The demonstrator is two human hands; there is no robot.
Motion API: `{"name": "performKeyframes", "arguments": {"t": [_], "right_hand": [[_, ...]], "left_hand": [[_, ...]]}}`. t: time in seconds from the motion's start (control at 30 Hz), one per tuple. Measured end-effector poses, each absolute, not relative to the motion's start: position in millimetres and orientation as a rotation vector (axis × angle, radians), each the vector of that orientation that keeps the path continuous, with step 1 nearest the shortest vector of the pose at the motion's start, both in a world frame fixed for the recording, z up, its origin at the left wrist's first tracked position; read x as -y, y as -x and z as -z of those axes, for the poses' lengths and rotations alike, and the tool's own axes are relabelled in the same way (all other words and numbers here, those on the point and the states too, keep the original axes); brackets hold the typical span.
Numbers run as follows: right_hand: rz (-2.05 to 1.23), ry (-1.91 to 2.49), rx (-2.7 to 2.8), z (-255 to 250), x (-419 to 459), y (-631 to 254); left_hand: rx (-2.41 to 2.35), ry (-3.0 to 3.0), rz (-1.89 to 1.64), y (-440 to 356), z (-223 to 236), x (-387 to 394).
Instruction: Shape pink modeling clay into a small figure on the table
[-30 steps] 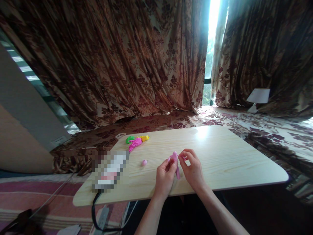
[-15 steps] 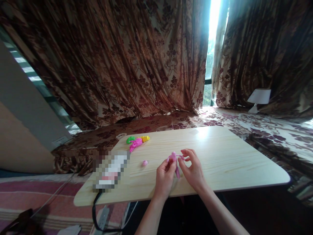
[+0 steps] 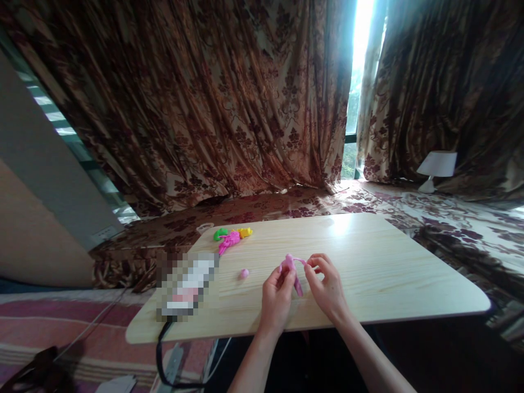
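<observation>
My left hand (image 3: 277, 292) is closed around a small pink figure (image 3: 290, 261) that looks like modelling clay, held above the near half of the table. Its rounded top stands up past my fingers, and a longer lilac part (image 3: 298, 287) hangs down on the right. From its upper right side a thin pink strand (image 3: 300, 260) stretches across to my right hand (image 3: 327, 285), whose thumb and fingertips pinch the far end. A small pink ball (image 3: 244, 274) lies on the table left of my hands. My left fingers hide the figure's middle.
On the pale wooden table (image 3: 393, 273), a green piece (image 3: 220, 234), a bright pink bundle (image 3: 230, 240) and a yellow piece (image 3: 245, 233) lie together at the back left. Nearer sits a blurred-out object (image 3: 190, 284) with a black cable (image 3: 159, 355). A white lamp (image 3: 437, 165) stands beyond.
My right fingers opened briefly around the strand, then closed on its end, slightly farther right. The strand now shows longer between the hands. My left hand keeps its hold, and the view has shifted slightly.
</observation>
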State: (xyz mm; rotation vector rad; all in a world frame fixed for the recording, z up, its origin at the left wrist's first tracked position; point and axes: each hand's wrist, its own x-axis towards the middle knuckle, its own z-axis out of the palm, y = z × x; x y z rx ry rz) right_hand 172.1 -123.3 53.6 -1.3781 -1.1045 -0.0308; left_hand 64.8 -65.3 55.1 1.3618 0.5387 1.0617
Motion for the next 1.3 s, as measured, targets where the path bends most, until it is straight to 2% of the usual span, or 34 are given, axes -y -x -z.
{"name": "performKeyframes", "arguments": {"t": [1.3], "right_hand": [[-0.036,1.359,1.012,-51.8,122.6,-175.6]], "left_hand": [[-0.539,-1.396,-1.058,-64.6,-60.5,70.9]]}}
